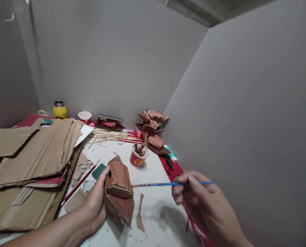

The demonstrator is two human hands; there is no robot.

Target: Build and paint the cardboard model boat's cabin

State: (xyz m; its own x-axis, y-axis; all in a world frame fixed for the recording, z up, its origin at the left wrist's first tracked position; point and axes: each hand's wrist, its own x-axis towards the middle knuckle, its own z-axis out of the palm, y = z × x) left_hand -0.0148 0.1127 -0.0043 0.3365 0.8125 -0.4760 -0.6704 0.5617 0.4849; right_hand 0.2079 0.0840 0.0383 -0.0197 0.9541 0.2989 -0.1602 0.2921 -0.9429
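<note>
A: Identify the largest items.
B: The tabletop [156,173]; cardboard [37,154] is stacked along its left edge.
A: State the location of the held boat [119,185].
B: Over the tabletop's near half. The left hand [97,199] supports its left side, fingers closed around it.
A: Other items?
B: Stacked boats [156,142] occupy the far right corner. The red cup [138,160], paint-smeared inside, stands beyond the held boat.
A: Right hand [204,200]?
B: Fingers pinched on the brush [165,184]. Its tip is at the cabin's right side; contact cannot be confirmed.
</note>
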